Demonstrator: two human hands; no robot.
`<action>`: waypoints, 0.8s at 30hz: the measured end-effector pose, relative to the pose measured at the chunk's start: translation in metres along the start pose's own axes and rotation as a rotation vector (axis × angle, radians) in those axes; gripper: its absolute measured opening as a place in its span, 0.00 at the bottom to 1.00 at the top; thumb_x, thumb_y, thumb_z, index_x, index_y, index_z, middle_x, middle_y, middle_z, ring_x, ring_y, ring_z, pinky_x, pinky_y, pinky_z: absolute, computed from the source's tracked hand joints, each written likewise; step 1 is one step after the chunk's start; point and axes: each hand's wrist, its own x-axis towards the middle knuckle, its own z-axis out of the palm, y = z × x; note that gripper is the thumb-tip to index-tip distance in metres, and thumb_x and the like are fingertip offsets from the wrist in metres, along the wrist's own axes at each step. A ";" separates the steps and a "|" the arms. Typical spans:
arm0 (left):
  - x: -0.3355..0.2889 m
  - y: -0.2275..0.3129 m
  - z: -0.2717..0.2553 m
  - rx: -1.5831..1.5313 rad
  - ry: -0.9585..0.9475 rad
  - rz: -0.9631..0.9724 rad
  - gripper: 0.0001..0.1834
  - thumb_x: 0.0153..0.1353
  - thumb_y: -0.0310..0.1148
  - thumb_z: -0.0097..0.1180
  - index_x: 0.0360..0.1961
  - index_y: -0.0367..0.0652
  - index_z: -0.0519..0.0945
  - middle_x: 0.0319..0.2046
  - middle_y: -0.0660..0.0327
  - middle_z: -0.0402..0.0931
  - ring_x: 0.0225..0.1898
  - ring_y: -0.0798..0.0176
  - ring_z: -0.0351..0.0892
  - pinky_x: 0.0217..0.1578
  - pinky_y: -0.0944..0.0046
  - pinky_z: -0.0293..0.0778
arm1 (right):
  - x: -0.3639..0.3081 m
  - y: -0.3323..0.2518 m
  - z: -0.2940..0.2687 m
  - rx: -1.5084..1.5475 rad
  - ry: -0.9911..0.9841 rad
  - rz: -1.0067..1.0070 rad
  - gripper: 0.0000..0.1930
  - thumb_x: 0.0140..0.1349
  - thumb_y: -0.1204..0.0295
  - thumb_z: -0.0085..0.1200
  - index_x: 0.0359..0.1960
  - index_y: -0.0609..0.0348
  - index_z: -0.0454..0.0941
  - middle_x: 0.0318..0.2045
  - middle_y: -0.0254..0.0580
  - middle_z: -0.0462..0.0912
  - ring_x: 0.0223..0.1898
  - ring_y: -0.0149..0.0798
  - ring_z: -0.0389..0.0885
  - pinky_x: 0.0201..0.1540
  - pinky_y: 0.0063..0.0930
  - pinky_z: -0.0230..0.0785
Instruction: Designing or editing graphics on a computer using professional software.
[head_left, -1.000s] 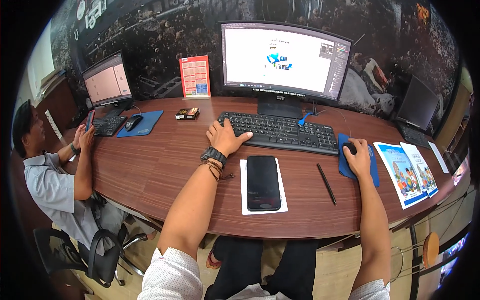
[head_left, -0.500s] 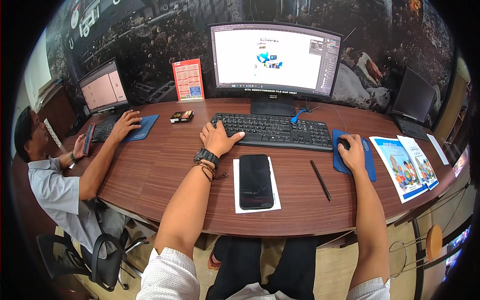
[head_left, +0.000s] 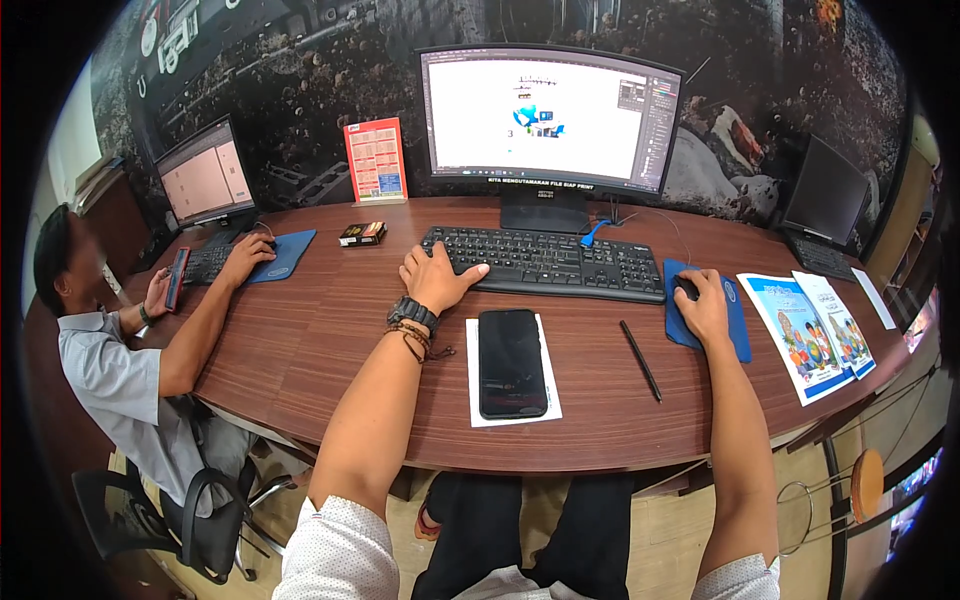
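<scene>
My left hand (head_left: 437,279) lies on the left end of a black keyboard (head_left: 560,262), fingers spread over the keys and thumb stretched to the right. On a blue mouse pad (head_left: 735,325), my right hand (head_left: 703,303) is wrapped round a dark computer mouse (head_left: 686,290), mostly hidden under the palm. Behind the keyboard stands a curved monitor (head_left: 590,110), lit with a white page bearing a small blue picture. Between my forearms a black smartphone (head_left: 512,363) rests on white paper (head_left: 482,419), and a black pen (head_left: 640,360) lies to its right.
Printed booklets with blue covers (head_left: 795,345) lie right of the mouse pad. A small dark box (head_left: 362,234) and a red-bordered card stand (head_left: 376,160) are at the left. Further left, a co-worker (head_left: 120,370) sits at another monitor (head_left: 205,172), holding a phone (head_left: 178,278).
The co-worker's hand on the far left has lowered onto the mouse at their pad. My own hands show no visible movement.
</scene>
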 end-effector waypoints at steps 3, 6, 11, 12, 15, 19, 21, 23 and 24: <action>0.000 -0.001 0.001 0.003 0.019 0.004 0.57 0.51 0.73 0.58 0.64 0.30 0.66 0.61 0.34 0.60 0.64 0.34 0.56 0.66 0.38 0.48 | 0.000 -0.001 0.000 0.002 -0.006 0.000 0.17 0.55 0.66 0.58 0.47 0.55 0.83 0.52 0.51 0.75 0.53 0.56 0.76 0.56 0.43 0.70; 0.000 -0.002 0.001 0.007 0.030 0.010 0.56 0.51 0.73 0.58 0.63 0.30 0.67 0.61 0.34 0.60 0.64 0.34 0.56 0.66 0.38 0.48 | 0.001 0.000 0.001 0.014 -0.006 0.001 0.18 0.55 0.66 0.59 0.47 0.54 0.82 0.52 0.51 0.75 0.53 0.56 0.76 0.56 0.44 0.70; 0.000 0.004 -0.005 -0.006 -0.036 -0.021 0.56 0.51 0.71 0.60 0.66 0.32 0.64 0.63 0.32 0.58 0.67 0.31 0.53 0.67 0.39 0.48 | 0.001 0.006 0.001 0.018 -0.015 -0.006 0.18 0.56 0.65 0.59 0.49 0.54 0.82 0.52 0.50 0.74 0.53 0.56 0.76 0.56 0.44 0.70; -0.001 0.004 -0.005 -0.009 -0.040 -0.022 0.56 0.51 0.70 0.60 0.66 0.32 0.64 0.63 0.32 0.58 0.67 0.31 0.53 0.67 0.39 0.48 | 0.001 0.007 0.001 0.020 -0.012 -0.016 0.18 0.56 0.65 0.60 0.48 0.54 0.82 0.52 0.50 0.75 0.53 0.56 0.76 0.56 0.44 0.70; -0.001 0.000 0.000 -0.008 0.024 0.009 0.56 0.51 0.72 0.58 0.63 0.29 0.67 0.60 0.34 0.60 0.65 0.34 0.55 0.66 0.37 0.47 | 0.001 0.003 0.001 0.022 -0.016 -0.021 0.17 0.56 0.65 0.60 0.48 0.54 0.82 0.52 0.50 0.75 0.53 0.55 0.76 0.56 0.44 0.70; 0.001 -0.004 0.002 -0.002 0.024 0.008 0.56 0.51 0.72 0.59 0.63 0.30 0.67 0.60 0.34 0.60 0.65 0.33 0.56 0.66 0.37 0.47 | 0.001 0.000 0.001 0.030 -0.014 -0.018 0.17 0.56 0.66 0.60 0.47 0.54 0.83 0.51 0.51 0.75 0.53 0.55 0.76 0.56 0.43 0.70; 0.000 -0.002 0.002 -0.012 0.024 0.005 0.56 0.51 0.72 0.59 0.63 0.30 0.67 0.60 0.33 0.60 0.64 0.33 0.56 0.66 0.37 0.47 | 0.001 0.000 0.001 0.032 -0.012 -0.019 0.17 0.56 0.66 0.60 0.47 0.55 0.83 0.51 0.51 0.75 0.53 0.55 0.76 0.56 0.43 0.70; 0.000 -0.001 0.002 -0.014 0.023 0.007 0.56 0.51 0.72 0.59 0.62 0.30 0.67 0.60 0.33 0.60 0.64 0.33 0.56 0.66 0.37 0.47 | 0.001 0.002 0.001 0.034 -0.009 -0.020 0.17 0.56 0.66 0.60 0.47 0.55 0.83 0.51 0.51 0.75 0.53 0.55 0.76 0.56 0.43 0.70; 0.000 0.000 0.002 -0.015 0.024 0.009 0.56 0.51 0.72 0.59 0.62 0.30 0.67 0.61 0.33 0.60 0.64 0.33 0.56 0.66 0.38 0.47 | 0.001 0.004 0.001 0.037 -0.004 -0.029 0.17 0.55 0.66 0.60 0.47 0.55 0.83 0.50 0.51 0.75 0.53 0.55 0.76 0.56 0.43 0.70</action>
